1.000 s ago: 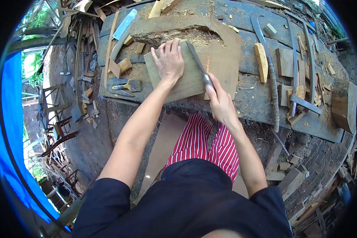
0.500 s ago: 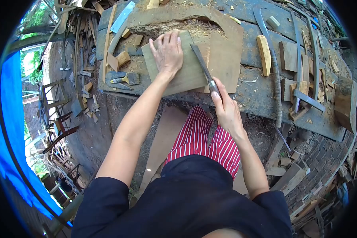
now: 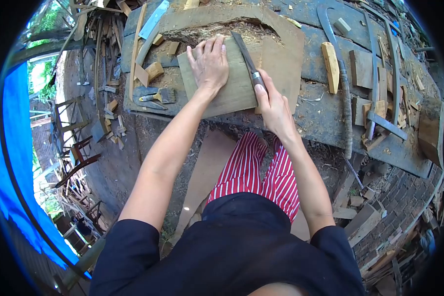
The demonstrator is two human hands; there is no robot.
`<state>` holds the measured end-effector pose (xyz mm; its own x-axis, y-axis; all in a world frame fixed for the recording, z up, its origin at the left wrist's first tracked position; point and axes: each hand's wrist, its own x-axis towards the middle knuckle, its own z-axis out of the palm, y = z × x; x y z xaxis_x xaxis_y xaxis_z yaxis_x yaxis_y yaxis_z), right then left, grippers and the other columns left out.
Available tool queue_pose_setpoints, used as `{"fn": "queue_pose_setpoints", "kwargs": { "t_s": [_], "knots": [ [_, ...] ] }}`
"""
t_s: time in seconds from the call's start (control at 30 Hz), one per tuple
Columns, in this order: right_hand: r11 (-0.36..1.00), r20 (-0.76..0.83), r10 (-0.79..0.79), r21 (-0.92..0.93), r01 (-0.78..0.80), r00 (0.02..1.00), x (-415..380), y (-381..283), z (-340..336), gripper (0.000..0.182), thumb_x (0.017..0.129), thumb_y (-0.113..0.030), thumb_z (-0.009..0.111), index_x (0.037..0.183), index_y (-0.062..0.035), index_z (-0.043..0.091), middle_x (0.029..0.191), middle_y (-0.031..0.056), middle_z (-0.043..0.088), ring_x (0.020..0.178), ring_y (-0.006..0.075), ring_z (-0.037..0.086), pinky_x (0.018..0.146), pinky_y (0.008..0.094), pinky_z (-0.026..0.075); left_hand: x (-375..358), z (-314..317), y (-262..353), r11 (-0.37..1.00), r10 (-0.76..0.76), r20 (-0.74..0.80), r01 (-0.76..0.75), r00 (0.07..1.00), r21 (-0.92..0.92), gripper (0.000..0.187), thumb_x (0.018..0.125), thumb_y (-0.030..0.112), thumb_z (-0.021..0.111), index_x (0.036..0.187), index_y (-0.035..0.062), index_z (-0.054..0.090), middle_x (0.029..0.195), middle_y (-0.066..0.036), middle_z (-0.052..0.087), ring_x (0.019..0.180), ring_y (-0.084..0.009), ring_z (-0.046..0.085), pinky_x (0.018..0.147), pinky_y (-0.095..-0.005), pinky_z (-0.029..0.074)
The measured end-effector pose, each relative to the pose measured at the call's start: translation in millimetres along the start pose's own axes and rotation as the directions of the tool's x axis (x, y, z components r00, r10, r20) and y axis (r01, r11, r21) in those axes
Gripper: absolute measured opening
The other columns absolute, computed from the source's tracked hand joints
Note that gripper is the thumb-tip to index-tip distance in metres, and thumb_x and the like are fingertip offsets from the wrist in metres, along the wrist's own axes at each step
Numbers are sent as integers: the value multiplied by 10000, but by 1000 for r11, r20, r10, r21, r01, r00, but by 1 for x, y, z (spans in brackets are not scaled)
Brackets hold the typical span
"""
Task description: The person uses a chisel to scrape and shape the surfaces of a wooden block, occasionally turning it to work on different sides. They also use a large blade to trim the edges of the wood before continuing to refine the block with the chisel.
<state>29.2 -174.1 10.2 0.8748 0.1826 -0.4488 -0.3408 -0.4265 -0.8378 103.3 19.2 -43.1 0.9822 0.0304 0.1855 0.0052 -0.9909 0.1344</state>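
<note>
A thin greenish-brown board point(image 3: 238, 91) lies on the workbench near its front edge. My left hand point(image 3: 210, 66) rests on the board's upper left part, fingers spread and palm down. My right hand point(image 3: 275, 106) is wrapped round the handle of a file-like tool point(image 3: 248, 56); its dark flat blade points up and left, along the board's right side. Under and beside the board is a larger brown sheet point(image 3: 283, 64), and behind them a rough hollow with crumbled wood shows.
Left on the workbench point(image 3: 311, 116) are a brush point(image 3: 164, 95) and small wood blocks point(image 3: 154, 71). To the right are a long curved blade tool point(image 3: 344, 89), a pale wood wedge point(image 3: 330, 66), a hammer-like tool point(image 3: 387, 125) and wood offcuts.
My right hand and the tool have moved up and to the left. My left hand has stayed in place on the board.
</note>
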Motion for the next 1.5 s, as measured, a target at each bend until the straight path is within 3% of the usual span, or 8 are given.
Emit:
{"fn": "queue_pose_setpoints", "kwargs": {
  "t_s": [0.13, 0.17, 0.4, 0.57, 0.67, 0.9, 1.03, 1.5],
  "knots": [
    [995, 35, 71, 70, -73, 997, -53, 10, -5, 462, 1024, -288, 420, 1464, -150, 396, 921, 291, 669, 835, 466, 660, 763, 505, 503, 0, 3, 1, 1000, -16, 3, 16, 1000, 7, 371, 1029, 311, 404, 1361, 200, 530, 1305, -4, 561, 1282, -229, 452, 1173, -555, 170],
    [995, -72, -56, 77, 62, 996, -62, 32, 8, 461, 1023, -301, 412, 1462, -159, 404, 901, 318, 654, 829, 487, 652, 772, 517, 498, 1, 2, 1, 1000, -5, -5, 5, 1000, 3, 370, 1030, 311, 405, 1357, 198, 533, 1304, -5, 562, 1283, -230, 452, 1173, -553, 169],
    [999, -29, -18, 33, 19, 999, -13, 1, 2, 464, 1018, -297, 427, 1468, -187, 399, 785, 294, 652, 776, 480, 654, 739, 525, 498, 3, 2, -2, 1000, 19, -21, -19, 1000, 2, 365, 1031, 313, 404, 1347, 199, 546, 1303, -10, 563, 1285, -232, 450, 1168, -560, 169],
    [995, -29, 12, -96, -15, 1000, -57, 16, 2, 486, 1017, -303, 448, 1489, -219, 369, 676, 246, 641, 652, 451, 652, 626, 544, 509, 2, 4, -2, 1000, -17, -7, 17, 1000, -1, 378, 1036, 330, 383, 1363, 206, 527, 1337, -16, 546, 1300, -243, 436, 1173, -564, 154],
    [968, -103, -114, -236, 87, 988, -41, 15, 6, 497, 1018, -304, 450, 1497, -221, 351, 663, 232, 644, 642, 438, 655, 627, 540, 523, 6, 4, -1, 994, -113, -2, 113, 994, 6, 378, 1035, 335, 382, 1365, 217, 526, 1334, -21, 548, 1303, -243, 435, 1173, -567, 152],
    [967, -125, -125, -236, 93, 984, -53, 25, 10, 475, 1006, -299, 479, 1468, -219, 403, 698, 232, 663, 650, 441, 659, 587, 517, 540, 3, 2, -3, 999, -24, -3, 23, 1000, -24, 376, 1034, 329, 379, 1356, 206, 530, 1333, -21, 553, 1307, -247, 436, 1171, -569, 153],
    [926, -128, -160, -364, 104, 979, -40, 15, 1, 472, 999, -302, 492, 1459, -232, 413, 688, 234, 659, 638, 445, 655, 578, 521, 537, 8, 4, -4, 993, -122, -13, 122, 992, 2, 375, 1032, 332, 383, 1345, 195, 538, 1334, -23, 553, 1306, -244, 437, 1171, -561, 158],
    [883, -152, -259, -438, 170, 954, -55, 30, 3, 475, 994, -326, 494, 1459, -271, 414, 668, 211, 658, 621, 415, 664, 553, 521, 540, 6, 5, -6, 997, -70, -21, 69, 997, -24, 355, 1028, 314, 391, 1326, 207, 549, 1334, -18, 563, 1306, -246, 441, 1175, -561, 143]
  ]
}}
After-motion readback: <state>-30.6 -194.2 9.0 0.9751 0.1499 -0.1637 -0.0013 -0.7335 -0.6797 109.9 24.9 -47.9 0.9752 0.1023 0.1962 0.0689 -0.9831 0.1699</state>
